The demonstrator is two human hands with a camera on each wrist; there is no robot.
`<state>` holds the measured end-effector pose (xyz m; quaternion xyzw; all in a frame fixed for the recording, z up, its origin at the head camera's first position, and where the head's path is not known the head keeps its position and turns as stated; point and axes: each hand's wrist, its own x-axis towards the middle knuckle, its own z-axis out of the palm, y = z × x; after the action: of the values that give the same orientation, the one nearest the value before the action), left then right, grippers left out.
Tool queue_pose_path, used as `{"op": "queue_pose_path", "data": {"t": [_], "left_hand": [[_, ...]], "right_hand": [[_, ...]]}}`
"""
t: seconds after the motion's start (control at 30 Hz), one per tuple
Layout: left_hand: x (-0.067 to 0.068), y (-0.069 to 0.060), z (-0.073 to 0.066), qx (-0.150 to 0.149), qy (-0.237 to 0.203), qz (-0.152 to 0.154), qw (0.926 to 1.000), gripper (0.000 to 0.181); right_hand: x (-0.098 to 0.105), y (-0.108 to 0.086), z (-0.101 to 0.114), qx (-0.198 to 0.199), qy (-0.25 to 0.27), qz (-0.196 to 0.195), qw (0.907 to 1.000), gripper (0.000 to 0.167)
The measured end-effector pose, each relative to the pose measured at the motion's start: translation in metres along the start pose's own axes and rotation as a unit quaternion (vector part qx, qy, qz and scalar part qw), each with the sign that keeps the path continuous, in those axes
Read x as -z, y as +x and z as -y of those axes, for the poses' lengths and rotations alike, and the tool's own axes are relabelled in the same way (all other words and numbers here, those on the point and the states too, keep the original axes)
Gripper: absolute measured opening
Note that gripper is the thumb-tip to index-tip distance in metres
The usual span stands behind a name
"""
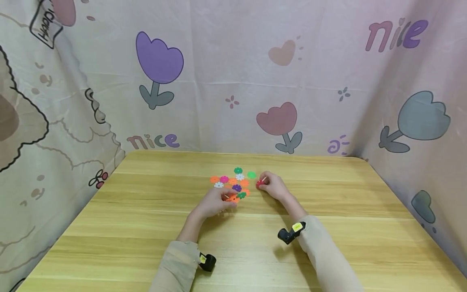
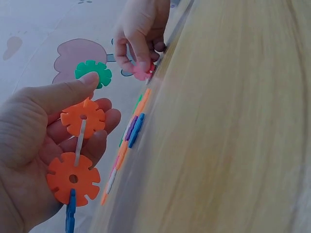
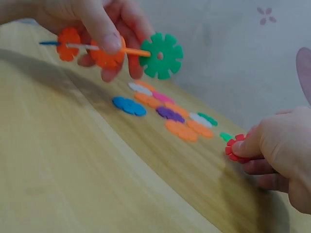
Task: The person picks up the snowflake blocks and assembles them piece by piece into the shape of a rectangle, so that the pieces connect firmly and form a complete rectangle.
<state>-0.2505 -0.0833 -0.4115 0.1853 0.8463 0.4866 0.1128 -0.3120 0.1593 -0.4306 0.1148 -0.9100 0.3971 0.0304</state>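
My left hand (image 1: 211, 202) grips a chain of notched plastic snowflake discs between thumb and fingers, held above the table. The left wrist view shows its orange disc (image 2: 73, 178), a white disc (image 2: 80, 141) seen edge-on, another orange disc and a green disc (image 2: 95, 73) at the thumb tip. A blue disc (image 2: 71, 213) hangs at the lower end. An edge-on orange disc (image 3: 136, 51) joins the green one in the right wrist view. Over to the right, my right hand (image 1: 275, 187) pinches a red snowflake disc (image 3: 234, 148) close to the tabletop.
Between the hands, several loose discs lie flat on the wooden table (image 1: 146, 211): purple (image 3: 170, 114), blue (image 3: 129, 106), pink (image 1: 224, 179), white (image 1: 239, 177), light green (image 1: 251, 174), green and orange. A printed curtain (image 1: 219, 61) hangs behind the table's far edge.
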Motion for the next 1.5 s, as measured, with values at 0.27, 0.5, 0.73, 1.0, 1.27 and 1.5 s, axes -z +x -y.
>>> {"op": "queue_pose_path", "data": {"t": [0.27, 0.5, 0.73, 1.0, 1.27, 1.5], "left_hand": [[-0.001, 0.0, 0.001, -0.009, 0.014, -0.008, 0.9998, 0.04], [-0.001, -0.001, 0.001, -0.019, 0.024, -0.012, 0.9995, 0.038], [-0.001, 0.0, 0.001, -0.021, 0.022, -0.017, 0.9994, 0.037], [-0.001, 0.0, 0.001, -0.018, 0.024, -0.021, 0.9993, 0.037], [-0.001, 0.0, -0.001, -0.017, 0.023, -0.02, 0.9994, 0.038], [-0.002, 0.0, -0.002, -0.013, 0.022, -0.018, 0.9995, 0.037]], "right_hand": [[0.003, -0.021, 0.014, -0.028, 0.122, 0.022, 0.9919, 0.011], [0.003, -0.036, 0.028, -0.031, 0.207, 0.051, 0.9765, 0.011], [0.0, -0.045, 0.039, -0.023, 0.233, 0.039, 0.9716, 0.017], [-0.007, -0.047, 0.044, -0.005, 0.226, 0.027, 0.9737, 0.027], [-0.01, -0.049, 0.047, -0.021, 0.227, 0.012, 0.9736, 0.028], [-0.013, -0.049, 0.048, -0.002, 0.213, 0.016, 0.9768, 0.026]]}}
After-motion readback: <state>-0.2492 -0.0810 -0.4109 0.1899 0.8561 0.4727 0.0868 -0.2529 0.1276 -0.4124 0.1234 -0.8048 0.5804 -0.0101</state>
